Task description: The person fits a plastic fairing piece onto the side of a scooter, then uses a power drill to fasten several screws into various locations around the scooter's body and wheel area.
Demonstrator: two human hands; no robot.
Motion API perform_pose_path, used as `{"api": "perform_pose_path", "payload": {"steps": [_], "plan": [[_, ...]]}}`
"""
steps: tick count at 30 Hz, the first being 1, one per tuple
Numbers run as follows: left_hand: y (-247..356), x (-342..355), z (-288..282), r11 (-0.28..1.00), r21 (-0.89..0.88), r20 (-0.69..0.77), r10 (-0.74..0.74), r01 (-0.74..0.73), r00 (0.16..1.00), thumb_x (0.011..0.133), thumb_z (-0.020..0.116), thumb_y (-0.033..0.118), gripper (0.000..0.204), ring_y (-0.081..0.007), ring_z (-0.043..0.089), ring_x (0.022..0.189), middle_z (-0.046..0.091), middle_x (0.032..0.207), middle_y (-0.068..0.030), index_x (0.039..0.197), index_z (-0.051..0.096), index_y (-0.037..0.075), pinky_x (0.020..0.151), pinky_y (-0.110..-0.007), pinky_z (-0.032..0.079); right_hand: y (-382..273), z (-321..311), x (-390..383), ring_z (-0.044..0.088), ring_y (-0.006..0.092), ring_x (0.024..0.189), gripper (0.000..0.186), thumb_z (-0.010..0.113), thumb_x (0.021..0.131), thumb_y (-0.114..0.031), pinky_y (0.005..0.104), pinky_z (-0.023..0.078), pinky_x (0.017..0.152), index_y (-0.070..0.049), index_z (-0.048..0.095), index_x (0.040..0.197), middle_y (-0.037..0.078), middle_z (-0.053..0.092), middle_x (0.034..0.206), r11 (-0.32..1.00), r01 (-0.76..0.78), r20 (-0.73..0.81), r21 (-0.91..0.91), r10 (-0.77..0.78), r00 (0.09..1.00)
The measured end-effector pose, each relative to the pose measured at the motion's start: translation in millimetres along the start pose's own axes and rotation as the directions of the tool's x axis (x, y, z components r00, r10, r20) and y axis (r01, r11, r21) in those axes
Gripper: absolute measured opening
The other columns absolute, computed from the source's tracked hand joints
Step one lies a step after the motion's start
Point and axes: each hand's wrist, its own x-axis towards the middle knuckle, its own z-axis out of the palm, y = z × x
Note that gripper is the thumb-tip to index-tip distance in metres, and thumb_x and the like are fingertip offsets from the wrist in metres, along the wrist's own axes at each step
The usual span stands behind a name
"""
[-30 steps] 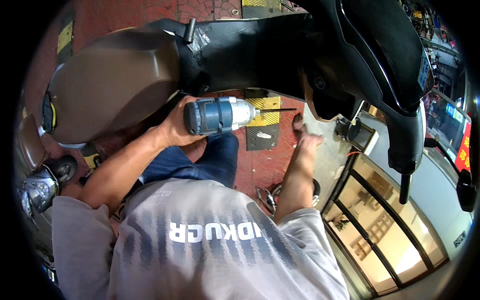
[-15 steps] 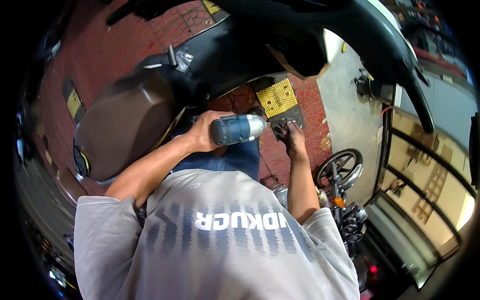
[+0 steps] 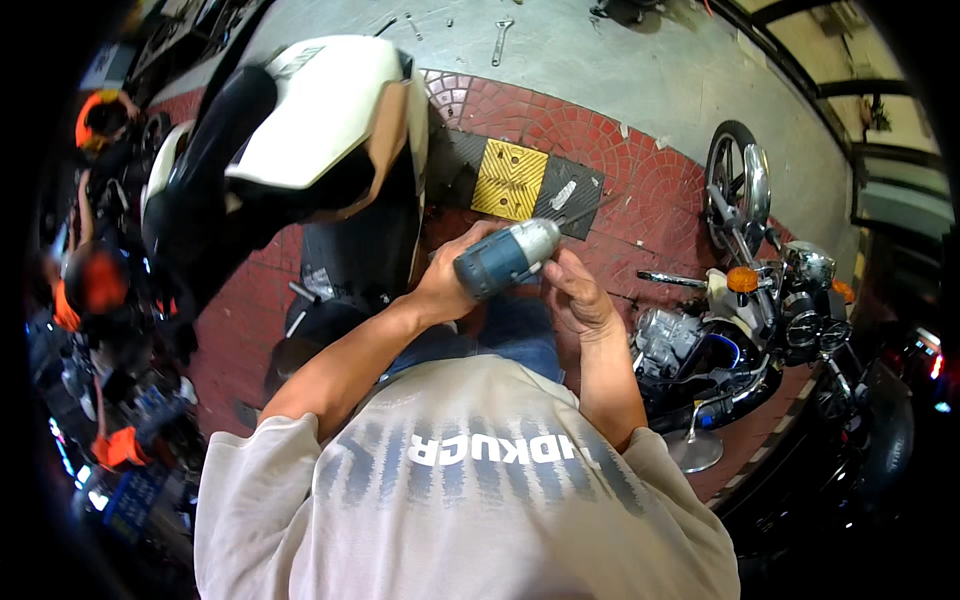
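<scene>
A blue and grey cordless impact driver (image 3: 500, 262) is in my left hand (image 3: 445, 278), whose fingers wrap its grip. Its silver nose points up and to the right, and a long thin bit (image 3: 592, 211) sticks out from it. Close beside the nose is my right hand (image 3: 583, 298), fingers bent and fingertips near together against or just below the driver. Whatever those fingers may hold is hidden. Beyond the bit lies a black and yellow rubber ramp (image 3: 511, 180) on the red paving.
A white and black scooter (image 3: 325, 110) stands at the left front. To the right is a motorcycle (image 3: 740, 310) with a chrome fender. An adjustable wrench (image 3: 502, 42) lies on the grey floor ahead. Orange-clad people (image 3: 100, 280) are at the far left.
The view has turned, so the scooter now sits further left and the motorcycle shows more fully. My right hand has shifted from ahead of the driver's tip back beside its nose.
</scene>
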Motion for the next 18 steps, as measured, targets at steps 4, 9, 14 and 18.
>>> {"api": "perform_pose_path", "payload": {"steps": [4,9,14,18], "plan": [[5,80,43,0.999,0.020,0.012,0.049,-0.050,0.999,0.086,0.080,0.009,0.069,-0.0238,0.067,0.108,0.065,0.123,-0.0122,0.144,0.044,0.007,0.094,-0.038,0.054,-48,-42,45,0.059,0.0142,0.110,0.048,0.077,0.092,-0.041,0.0347,0.042,0.104,-0.006,0.064,0.123,0.001,0.067,0.112,0.994,0.097,-0.278,0.050,-0.079,0.957],[55,174,69,0.995,0.102,0.062,0.014,-0.020,0.998,0.080,0.076,0.009,0.068,-0.0419,0.060,0.113,0.061,0.123,-0.0229,0.140,0.044,0.002,0.099,-0.047,0.049,-127,-60,77,0.063,0.0144,0.085,0.046,0.089,0.082,-0.027,0.0323,0.053,0.076,-0.004,0.065,0.114,0.003,0.066,0.098,0.961,0.273,-0.472,-0.047,-0.262,0.842],[68,254,93,0.945,0.326,0.187,-0.067,0.002,0.980,0.074,0.077,0.011,0.071,-0.0480,0.053,0.125,0.057,0.127,-0.0305,0.136,0.046,-0.003,0.109,-0.052,0.045,-182,-117,86,0.067,0.0174,0.090,0.056,0.089,0.077,-0.015,0.0345,0.056,0.082,-0.003,0.060,0.122,0.006,0.068,0.102,0.981,0.195,-0.554,-0.015,-0.171,0.815],[72,321,100,0.842,0.449,0.392,0.115,-0.299,0.913,0.076,0.073,0.011,0.078,-0.0448,0.056,0.128,0.059,0.128,-0.0294,0.144,0.041,-0.011,0.116,-0.051,0.042,-219,-154,96,0.067,0.0186,0.096,0.055,0.087,0.077,-0.008,0.0334,0.054,0.089,-0.004,0.059,0.124,0.007,0.069,0.108,0.971,0.234,-0.611,-0.058,-0.220,0.760]]}}
